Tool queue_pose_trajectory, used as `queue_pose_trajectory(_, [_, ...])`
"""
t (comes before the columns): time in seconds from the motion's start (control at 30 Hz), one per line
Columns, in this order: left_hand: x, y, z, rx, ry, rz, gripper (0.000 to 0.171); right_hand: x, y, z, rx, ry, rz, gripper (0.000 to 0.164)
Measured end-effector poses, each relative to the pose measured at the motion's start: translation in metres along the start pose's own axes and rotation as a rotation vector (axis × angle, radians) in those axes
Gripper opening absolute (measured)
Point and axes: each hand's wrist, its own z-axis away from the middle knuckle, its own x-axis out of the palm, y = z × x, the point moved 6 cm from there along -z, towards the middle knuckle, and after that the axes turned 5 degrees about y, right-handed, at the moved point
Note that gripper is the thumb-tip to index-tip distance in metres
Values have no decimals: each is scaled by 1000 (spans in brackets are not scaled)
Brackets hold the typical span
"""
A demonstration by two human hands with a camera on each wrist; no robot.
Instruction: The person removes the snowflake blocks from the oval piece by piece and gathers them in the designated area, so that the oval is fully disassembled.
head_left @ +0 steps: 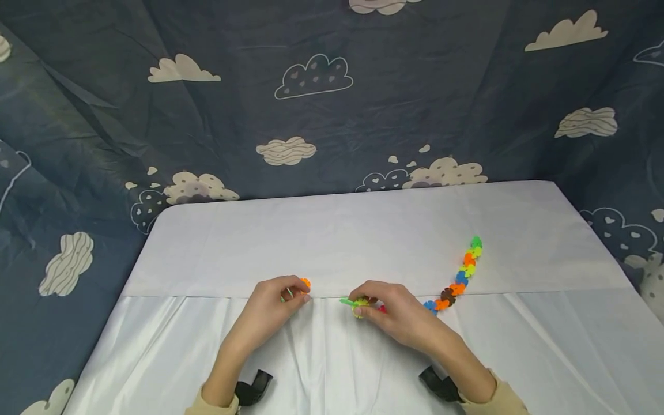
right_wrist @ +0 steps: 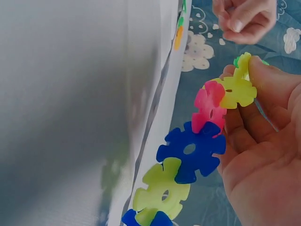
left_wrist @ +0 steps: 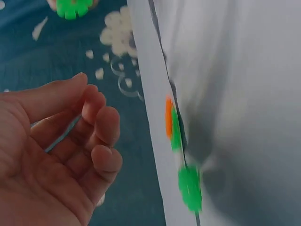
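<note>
My right hand (head_left: pixel 396 314) pinches the end of a chain of interlocking plastic snowflake discs (head_left: pixel 457 288) between thumb and fingers. In the right wrist view the held end shows yellow discs (right_wrist: pixel 239 92), then a pink disc (right_wrist: pixel 210 106), a blue disc (right_wrist: pixel 191 151) and a pale yellow-green disc (right_wrist: pixel 162 190). My left hand (left_wrist: pixel 61 146) holds nothing, its fingers loosely bent and thumb near the index fingertip. Beside it on the white cloth lie an orange disc (left_wrist: pixel 169 117) and green discs (left_wrist: pixel 190 188), partly hidden behind the hand in the head view.
The rest of the chain curves back and right over the white-covered table (head_left: pixel 311 242). A cloth fold runs across the table's middle. Dark cloud-print fabric (head_left: pixel 233 115) hangs behind and at the sides. Black straps (head_left: pixel 253 389) sit at both wrists.
</note>
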Motion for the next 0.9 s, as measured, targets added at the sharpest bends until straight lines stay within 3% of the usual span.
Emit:
queue_pose_trajectory(0.3, [32, 30, 7, 187, -108, 92, 12, 5, -4, 2, -45, -26, -53, 16])
queue_pose_trajectory(0.43, [40, 37, 10, 246, -102, 89, 13, 7, -3, 3, -19, -24, -43, 22])
queue_pose_trajectory(0.63, [43, 43, 11, 302, -51, 105, 15, 9, 0, 3, 39, -47, -57, 26])
queue_pose_trajectory(0.8, [40, 46, 11, 348, -27, 141, 18, 11, 4, 4, 86, -146, -127, 9])
queue_pose_trajectory(0.9, [40, 47, 11, 381, -39, 165, 19, 10, 4, 5, 79, -194, -178, 10])
